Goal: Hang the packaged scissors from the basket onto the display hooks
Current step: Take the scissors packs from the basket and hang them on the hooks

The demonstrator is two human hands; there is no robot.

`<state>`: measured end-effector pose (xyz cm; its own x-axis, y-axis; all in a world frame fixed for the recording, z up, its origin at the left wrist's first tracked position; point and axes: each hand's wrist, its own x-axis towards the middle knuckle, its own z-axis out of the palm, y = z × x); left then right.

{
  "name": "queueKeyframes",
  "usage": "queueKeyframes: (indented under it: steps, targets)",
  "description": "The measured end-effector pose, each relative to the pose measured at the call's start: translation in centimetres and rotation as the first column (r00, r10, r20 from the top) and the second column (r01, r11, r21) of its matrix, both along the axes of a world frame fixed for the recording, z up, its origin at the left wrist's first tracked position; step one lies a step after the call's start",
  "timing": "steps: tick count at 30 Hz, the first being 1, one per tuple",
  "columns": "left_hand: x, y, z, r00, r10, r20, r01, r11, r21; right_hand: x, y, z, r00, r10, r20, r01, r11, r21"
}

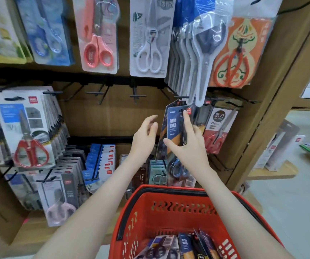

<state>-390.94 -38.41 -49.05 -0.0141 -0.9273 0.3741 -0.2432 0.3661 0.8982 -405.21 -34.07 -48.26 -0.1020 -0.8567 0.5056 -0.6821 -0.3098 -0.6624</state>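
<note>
My right hand (188,144) holds a dark blue packaged scissors (174,126) upright against the display. Its index finger reaches up to the package's hang hole and its thumb lies at the left edge. The package top sits just below a black display hook (183,98), in front of a similar package hanging there. My left hand (145,135) hovers just left of the package, fingers relaxed and holding nothing. Below, the red basket (169,206) holds several more packaged scissors (186,243).
Three bare black hooks (94,93) jut out along the rail left of the one at the package. Red-handled scissors packs (27,131) fill the hooks at left, another pack (218,128) hangs at right. White scissors packs (199,71) dangle from the row above, close over the package. A wooden post (274,101) bounds the display.
</note>
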Motion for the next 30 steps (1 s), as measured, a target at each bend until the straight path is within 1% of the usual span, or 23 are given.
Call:
queueKeyframes:
  steps: [3, 6, 8, 15, 17, 19, 21, 22, 24, 25, 27, 30]
  targets:
    - [0.3, -0.1, 0.7, 0.997, -0.071, -0.034, 0.070, 0.997, -0.011, 0.8, -1.2, 0.1, 1.000, -0.017, -0.011, 0.017, 1.000, 0.007]
    - [0.3, -0.2, 0.9, 0.988, -0.154, -0.031, 0.154, 0.988, -0.004, 1.5, -2.2, 0.2, 0.997, -0.065, -0.030, 0.064, 0.998, -0.005]
    - [0.0, -0.5, 0.7, 0.985, -0.172, -0.026, 0.172, 0.985, -0.005, 1.6, -2.7, 0.3, 0.994, -0.107, -0.040, 0.106, 0.994, -0.028]
    - [-0.7, -2.1, 0.5, 0.997, -0.076, 0.011, 0.076, 0.997, -0.013, 2.1, -4.6, 0.1, 0.976, -0.165, -0.141, 0.168, 0.986, 0.008]
    - [-0.9, -2.8, 0.6, 0.999, -0.035, 0.031, 0.036, 0.999, -0.011, 2.2, -5.3, 0.1, 0.978, -0.148, -0.150, 0.153, 0.988, 0.019]
    - [-1.1, -3.6, 0.8, 0.997, -0.003, 0.074, 0.004, 1.000, -0.015, 1.6, -6.1, -0.1, 0.985, -0.092, -0.146, 0.100, 0.994, 0.046]
    - [-1.1, -4.4, 0.8, 0.993, 0.032, 0.112, -0.029, 0.999, -0.028, 0.4, -6.3, -0.6, 0.990, -0.058, -0.129, 0.061, 0.998, 0.018]
    - [-1.0, -4.9, 0.7, 0.991, 0.051, 0.121, -0.047, 0.998, -0.037, -0.4, -6.3, -0.9, 0.992, -0.081, -0.100, 0.078, 0.996, -0.030]
    - [-0.9, -5.7, 0.7, 0.988, 0.083, 0.127, -0.078, 0.996, -0.044, -2.1, -6.6, -1.5, 0.977, -0.213, -0.015, 0.209, 0.968, -0.139]
    - [-0.8, -6.0, 0.7, 0.987, 0.096, 0.129, -0.090, 0.995, -0.051, -2.9, -6.9, -1.7, 0.959, -0.283, 0.027, 0.284, 0.947, -0.150]
    - [-0.8, -6.5, 0.7, 0.984, 0.119, 0.131, -0.111, 0.992, -0.067, -4.1, -7.9, -2.0, 0.935, -0.344, 0.085, 0.351, 0.933, -0.082]
    - [-0.8, -7.0, 0.3, 0.987, 0.120, 0.109, -0.111, 0.990, -0.082, -5.0, -9.6, -2.2, 0.951, -0.288, 0.114, 0.291, 0.957, -0.004]
